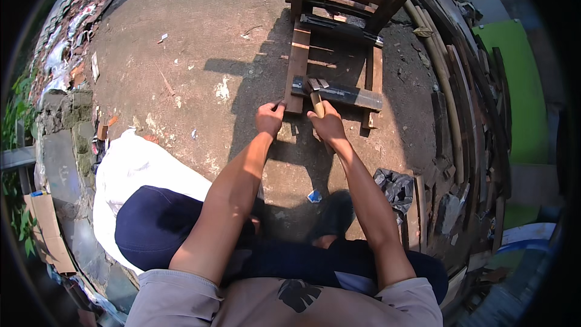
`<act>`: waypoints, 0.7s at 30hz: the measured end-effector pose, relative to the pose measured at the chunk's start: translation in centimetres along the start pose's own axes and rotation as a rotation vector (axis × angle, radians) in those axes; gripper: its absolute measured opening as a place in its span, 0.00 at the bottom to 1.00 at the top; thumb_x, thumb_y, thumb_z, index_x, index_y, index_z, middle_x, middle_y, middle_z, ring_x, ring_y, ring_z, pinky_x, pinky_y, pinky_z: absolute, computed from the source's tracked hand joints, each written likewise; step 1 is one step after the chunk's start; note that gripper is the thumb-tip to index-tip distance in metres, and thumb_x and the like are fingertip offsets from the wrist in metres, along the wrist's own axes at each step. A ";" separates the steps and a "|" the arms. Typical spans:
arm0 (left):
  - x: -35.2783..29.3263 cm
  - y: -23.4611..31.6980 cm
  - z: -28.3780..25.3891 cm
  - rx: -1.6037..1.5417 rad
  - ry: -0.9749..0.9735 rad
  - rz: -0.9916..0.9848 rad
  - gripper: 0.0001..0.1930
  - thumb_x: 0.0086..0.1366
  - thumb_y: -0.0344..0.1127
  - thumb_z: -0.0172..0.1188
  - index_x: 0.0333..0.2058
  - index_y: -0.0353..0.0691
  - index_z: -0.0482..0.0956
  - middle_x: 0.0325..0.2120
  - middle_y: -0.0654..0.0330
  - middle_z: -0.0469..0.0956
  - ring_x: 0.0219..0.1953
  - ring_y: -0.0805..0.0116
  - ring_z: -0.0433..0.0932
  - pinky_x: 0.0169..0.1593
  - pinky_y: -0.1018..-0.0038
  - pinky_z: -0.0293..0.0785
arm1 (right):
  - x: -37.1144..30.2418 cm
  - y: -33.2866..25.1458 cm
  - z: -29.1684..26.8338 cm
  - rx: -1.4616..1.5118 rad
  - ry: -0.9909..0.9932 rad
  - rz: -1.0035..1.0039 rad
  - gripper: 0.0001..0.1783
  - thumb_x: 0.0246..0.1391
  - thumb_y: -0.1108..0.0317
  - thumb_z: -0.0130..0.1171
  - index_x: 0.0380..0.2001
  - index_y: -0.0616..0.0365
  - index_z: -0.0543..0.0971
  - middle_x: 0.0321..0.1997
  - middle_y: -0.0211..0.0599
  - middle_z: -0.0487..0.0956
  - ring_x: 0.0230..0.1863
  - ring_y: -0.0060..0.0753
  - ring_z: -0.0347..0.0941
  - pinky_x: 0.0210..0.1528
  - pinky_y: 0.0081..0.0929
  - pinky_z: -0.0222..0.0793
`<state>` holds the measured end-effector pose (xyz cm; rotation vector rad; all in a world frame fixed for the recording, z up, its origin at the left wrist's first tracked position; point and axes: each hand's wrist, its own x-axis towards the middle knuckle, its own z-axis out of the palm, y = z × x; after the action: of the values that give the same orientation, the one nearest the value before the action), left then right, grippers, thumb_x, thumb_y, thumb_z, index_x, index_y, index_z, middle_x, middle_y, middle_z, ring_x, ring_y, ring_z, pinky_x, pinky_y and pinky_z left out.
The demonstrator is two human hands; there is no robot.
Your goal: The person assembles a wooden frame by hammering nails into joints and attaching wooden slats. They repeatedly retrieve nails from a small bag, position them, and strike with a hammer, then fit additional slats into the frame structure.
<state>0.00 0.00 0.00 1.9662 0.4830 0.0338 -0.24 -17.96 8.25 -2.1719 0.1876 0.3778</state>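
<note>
My right hand (328, 123) is wrapped round the pale wooden handle of a claw hammer (316, 85). The hammer's metal head lies over a dark painted board (351, 95), which crosses the near end of a wooden frame (298, 54). To the left, my left hand (270, 119) is closed beside the near end of the frame's left rail. Its fingertips are pressed together at the wood's edge; anything between them is too small to make out. Uprights and slats of the frame rise beyond the dark board.
A white sack (145, 157) lies on the left, near a dark blue cap (154, 227). A black plastic bag (394, 191) sits at the right. Long planks and poles (451, 103) line the right side, with a green panel (514, 85) behind. Rubble borders the left.
</note>
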 end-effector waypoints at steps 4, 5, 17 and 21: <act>-4.2 -0.6 0.9 -0.035 -0.046 -0.101 0.17 0.61 0.46 0.62 0.39 0.38 0.85 0.33 0.47 0.83 0.37 0.58 0.83 0.43 0.70 0.74 | -3.7 1.6 -0.4 0.254 -0.175 0.268 0.17 0.57 0.53 0.59 0.33 0.57 0.73 0.15 0.31 0.70 0.13 0.27 0.69 0.16 0.29 0.64; -3.0 -0.1 0.3 -0.034 -0.033 -0.079 0.17 0.61 0.46 0.62 0.39 0.38 0.85 0.33 0.47 0.83 0.37 0.58 0.83 0.43 0.70 0.74 | -3.1 0.7 -0.1 0.284 -0.199 0.322 0.17 0.58 0.52 0.58 0.33 0.57 0.73 0.14 0.31 0.69 0.12 0.27 0.68 0.16 0.29 0.64; -2.0 -0.6 -0.2 -0.073 -0.001 -0.054 0.17 0.61 0.44 0.63 0.38 0.35 0.84 0.32 0.47 0.83 0.36 0.59 0.82 0.42 0.70 0.74 | -1.2 -7.7 -1.8 0.590 0.274 -0.466 0.14 0.59 0.65 0.59 0.22 0.55 0.69 0.13 0.22 0.65 0.13 0.14 0.60 0.14 0.19 0.53; -1.6 -0.3 0.5 0.023 -0.021 -0.035 0.16 0.60 0.46 0.62 0.39 0.41 0.85 0.33 0.49 0.83 0.37 0.54 0.83 0.43 0.67 0.75 | 0.2 -2.2 0.5 0.150 0.291 -0.152 0.12 0.55 0.62 0.57 0.25 0.61 0.75 0.19 0.38 0.74 0.21 0.32 0.71 0.24 0.27 0.64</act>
<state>-1.47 -0.84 -0.18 1.9787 0.5055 -0.0147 0.47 -16.25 9.51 -2.0682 0.2041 -0.0396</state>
